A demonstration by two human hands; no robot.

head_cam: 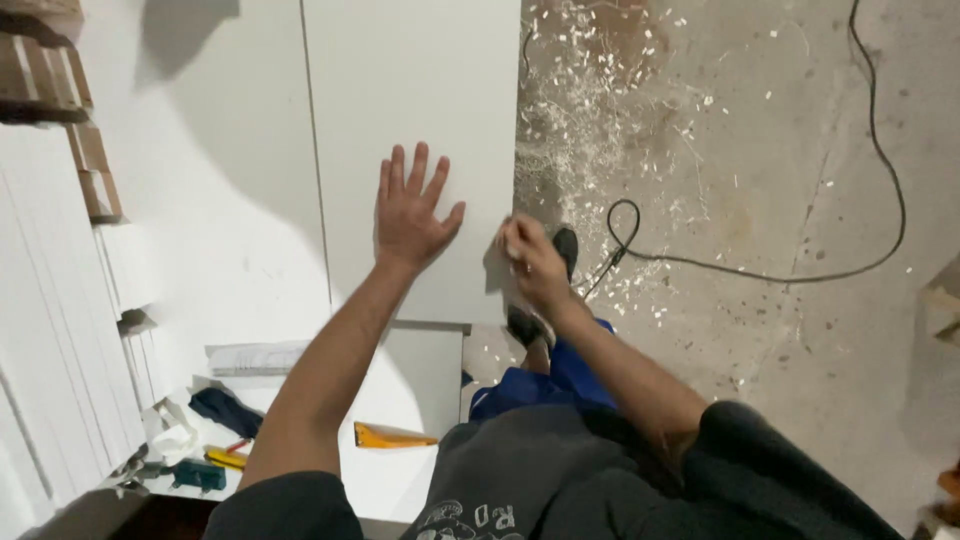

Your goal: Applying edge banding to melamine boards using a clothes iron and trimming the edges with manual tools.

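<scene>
Flat on the white board (pixel 420 80) lies the left hand (pixel 410 215), fingers spread wide. Just beside it, the right hand (pixel 528 258) is curled shut at the board's right edge, what it grips hidden, above a concrete floor (pixel 780 200) strewn with shavings (pixel 585 90) and a black cable (pixel 760 272).

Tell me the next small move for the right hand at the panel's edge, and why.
Probably slide the right hand a little further along the edge of the white panel. It grips something small, too blurred to identify, against that edge, while the left hand lies flat with fingers spread, steadying the panel.
</scene>
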